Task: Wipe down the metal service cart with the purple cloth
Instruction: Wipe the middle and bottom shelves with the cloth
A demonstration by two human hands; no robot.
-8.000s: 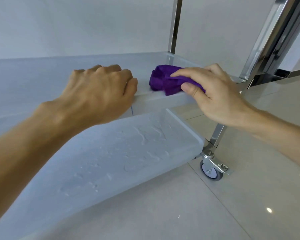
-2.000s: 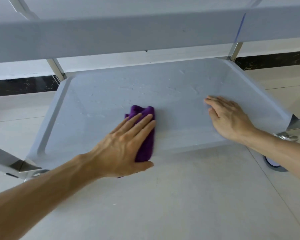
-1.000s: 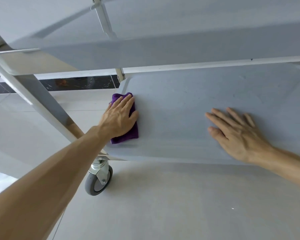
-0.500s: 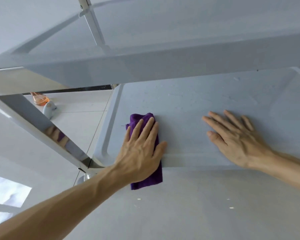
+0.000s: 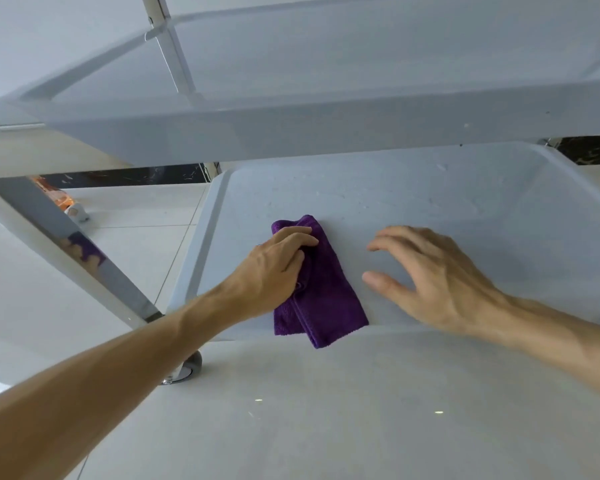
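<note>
The purple cloth (image 5: pixel 326 296) lies folded on the metal cart's bottom shelf (image 5: pixel 465 202), with its near end hanging over the shelf's front rim. My left hand (image 5: pixel 274 268) sits on the cloth's left side, its fingers curled into the fabric and gripping it. To the right of the cloth my right hand (image 5: pixel 430 278) is spread open above the shelf, fingers slightly bent and holding nothing. Small water drops speckle the back of the shelf.
The cart's upper shelf (image 5: pixel 326 126) overhangs the work area close above. A slanted metal leg (image 5: pixel 66 247) and a caster wheel (image 5: pixel 187 370) stand at the left. An orange bottle (image 5: pixel 63 202) sits on the tiled floor behind the leg.
My left hand went from pressing flat on the cloth to curling its fingers into it. My right hand moved left toward the cloth and lifted its fingers off the shelf.
</note>
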